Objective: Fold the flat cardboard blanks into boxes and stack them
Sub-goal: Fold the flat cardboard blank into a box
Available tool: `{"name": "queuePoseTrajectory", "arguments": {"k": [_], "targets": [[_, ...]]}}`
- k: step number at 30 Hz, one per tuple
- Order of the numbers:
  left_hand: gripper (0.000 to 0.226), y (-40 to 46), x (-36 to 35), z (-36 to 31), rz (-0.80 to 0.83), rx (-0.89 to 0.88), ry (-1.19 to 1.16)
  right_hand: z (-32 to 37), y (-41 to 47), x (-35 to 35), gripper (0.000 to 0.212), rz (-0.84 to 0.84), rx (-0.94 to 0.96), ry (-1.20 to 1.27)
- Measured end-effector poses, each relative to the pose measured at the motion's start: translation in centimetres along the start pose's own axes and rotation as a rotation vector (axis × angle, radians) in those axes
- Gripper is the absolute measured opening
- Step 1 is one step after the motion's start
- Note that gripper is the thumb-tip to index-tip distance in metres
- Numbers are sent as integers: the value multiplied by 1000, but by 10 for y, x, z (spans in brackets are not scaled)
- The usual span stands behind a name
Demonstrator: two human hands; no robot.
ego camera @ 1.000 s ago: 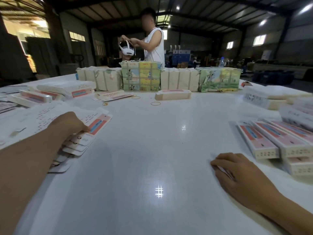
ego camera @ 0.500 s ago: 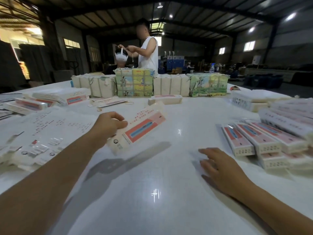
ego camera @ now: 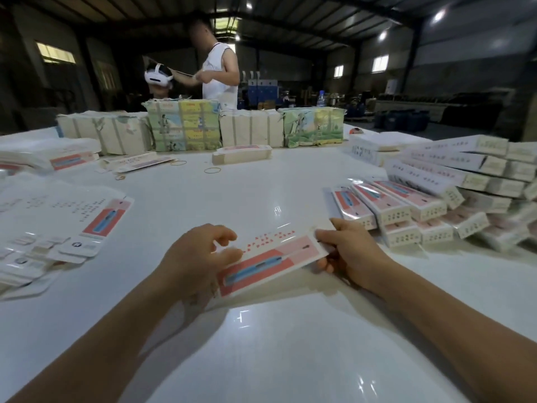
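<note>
A flat white and pink cardboard blank with a blue strip is held just above the white table in front of me. My left hand grips its left end, fingers curled over the top. At the blank's right end, my right hand pinches the edge. A fanned pile of flat blanks lies at the left. Folded boxes lie stacked in rows at the right.
Bundled packs of blanks line the table's far edge, with a small stack and rubber bands before them. Two people stand behind the bundles. More blanks lie at the far left.
My left hand lifted one blank off the left pile and carried it to the middle. My right hand rose from the table and took hold of its right end.
</note>
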State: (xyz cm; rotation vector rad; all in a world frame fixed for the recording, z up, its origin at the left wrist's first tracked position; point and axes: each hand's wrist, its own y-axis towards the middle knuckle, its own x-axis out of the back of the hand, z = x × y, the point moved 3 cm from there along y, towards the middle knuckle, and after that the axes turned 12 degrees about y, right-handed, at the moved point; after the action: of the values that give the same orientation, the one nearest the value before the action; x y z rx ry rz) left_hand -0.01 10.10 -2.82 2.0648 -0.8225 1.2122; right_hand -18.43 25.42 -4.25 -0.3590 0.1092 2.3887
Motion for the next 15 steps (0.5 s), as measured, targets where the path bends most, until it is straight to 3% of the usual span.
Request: {"name": "queuePoseTrajectory", "arguments": {"k": [2,4,7,9,11,13,15], "targets": [[82,-4,-7,-18,-8,-114,184,-1,-3,-3,8,20,40,-25],[102,-6,-17,-32,-31,-195,343,0,-6,-6,5,60,59,-48],[98,-6,-25,-36,-99,-198,380,1,-11,-11,12,135,110,-95],[93,-5,-23,-33,-162,-179,383,2,-15,-10,26,84,182,-181],[92,-6,-19,-30,-216,-132,369,4,-18,-11,41,45,349,-450],[91,-7,-16,-27,-271,-78,352,1,-20,-15,43,83,474,-797],[90,-8,-15,-28,-328,-52,393,-3,-20,-18,46,109,469,-895]]}}
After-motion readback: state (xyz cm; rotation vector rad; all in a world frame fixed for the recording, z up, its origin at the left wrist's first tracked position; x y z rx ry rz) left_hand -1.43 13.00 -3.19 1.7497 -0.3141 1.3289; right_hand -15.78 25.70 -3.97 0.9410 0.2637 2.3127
